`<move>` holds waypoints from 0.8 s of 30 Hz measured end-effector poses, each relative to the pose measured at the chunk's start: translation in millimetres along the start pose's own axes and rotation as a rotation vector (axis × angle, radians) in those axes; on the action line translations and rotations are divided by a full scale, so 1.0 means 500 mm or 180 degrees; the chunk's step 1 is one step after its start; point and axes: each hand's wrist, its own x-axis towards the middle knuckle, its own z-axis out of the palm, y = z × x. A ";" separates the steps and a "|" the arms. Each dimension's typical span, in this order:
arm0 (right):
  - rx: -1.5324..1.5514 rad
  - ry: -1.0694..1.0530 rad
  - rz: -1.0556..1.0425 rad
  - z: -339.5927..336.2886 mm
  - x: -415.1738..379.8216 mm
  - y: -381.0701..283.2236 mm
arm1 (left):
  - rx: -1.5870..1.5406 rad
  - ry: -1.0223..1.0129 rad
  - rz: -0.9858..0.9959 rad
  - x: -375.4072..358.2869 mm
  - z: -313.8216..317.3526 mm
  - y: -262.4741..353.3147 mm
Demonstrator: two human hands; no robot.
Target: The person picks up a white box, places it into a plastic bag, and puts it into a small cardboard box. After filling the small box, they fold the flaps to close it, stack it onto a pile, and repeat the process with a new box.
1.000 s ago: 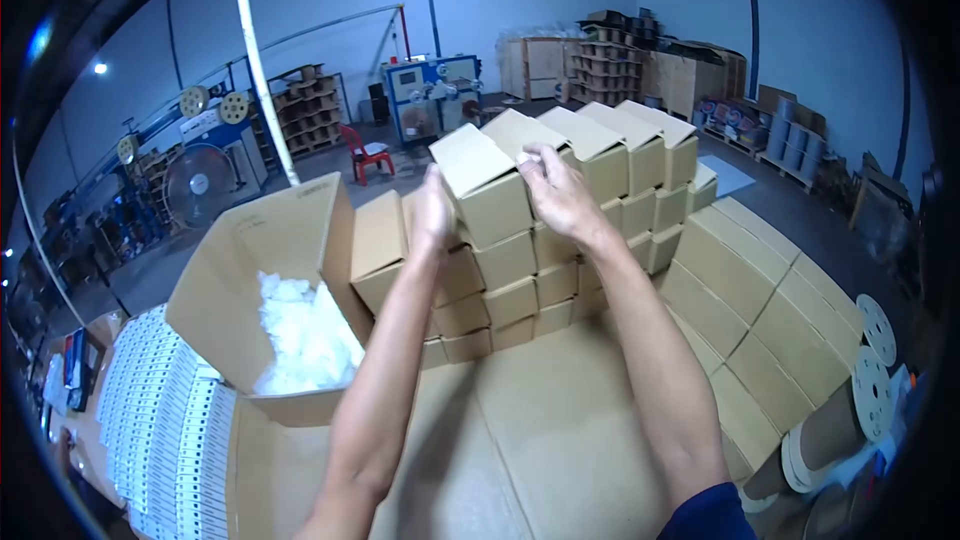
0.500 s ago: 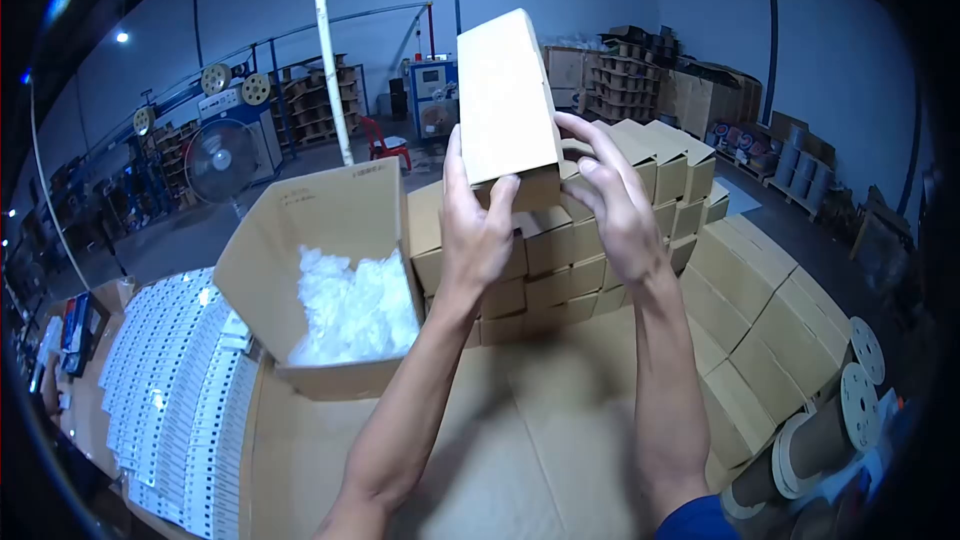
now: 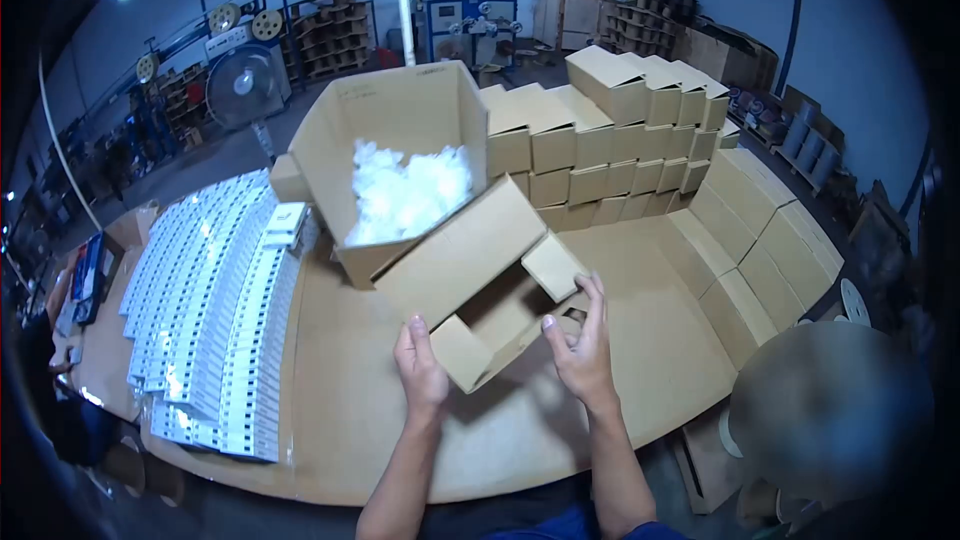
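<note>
A brown cardboard box (image 3: 465, 252) is held tilted above the table, its long lid and end flaps standing open and its dark inside showing. My left hand (image 3: 422, 370) grips its lower left corner, thumb on the near end flap. On the right, my right hand (image 3: 583, 345) pinches the box's right edge near the other end flap. Just behind the box stands a large open carton (image 3: 400, 110) holding crumpled clear plastic (image 3: 412, 195).
Closed brown boxes (image 3: 610, 130) are stacked at the back, with more boxes (image 3: 765, 250) at the right. White labelled packs (image 3: 215, 310) lie in rows at the left on the cardboard-covered table (image 3: 350, 420). A blurred round object (image 3: 830, 420) is at lower right.
The box has come down from eye height and turned, and its lid and flaps are now open. Both hands moved down with it. The view has shifted downward.
</note>
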 end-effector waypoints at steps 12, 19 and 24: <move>-0.1245 -0.0700 -0.0820 0.099 0.043 0.256 | 0.0607 0.0029 -0.0243 0.166 -0.169 -0.226; -0.1076 -0.0300 -0.0842 0.192 0.137 0.294 | 0.2208 -0.0923 0.1142 0.190 -0.174 -0.144; -0.1168 -0.0542 -0.0638 0.208 0.188 0.299 | 0.2148 -0.0518 0.1280 0.229 -0.145 -0.162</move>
